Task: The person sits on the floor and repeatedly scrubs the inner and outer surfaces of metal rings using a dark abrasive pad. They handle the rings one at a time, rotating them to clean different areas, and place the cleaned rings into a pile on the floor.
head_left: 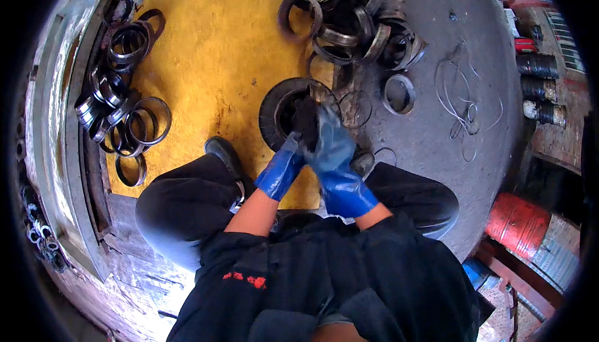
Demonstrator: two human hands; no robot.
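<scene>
Both gloved hands, left hand [288, 162] & right hand [331, 145], clasp dark ring [284, 108] rim, steadying it upright on floor betw. knees.

A large black ring [281, 108], round, wide-walled and open in the middle, lies flat on the floor at the edge of the yellow patch [212, 55]. Its near-right rim is hidden behind the gloves.

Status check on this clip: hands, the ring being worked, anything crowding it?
Left hand and right hand, both blue-gloved, together over the large black ring; grip unclear. Ring lies flat on floor. Ring pile beyond it, apart.
</scene>
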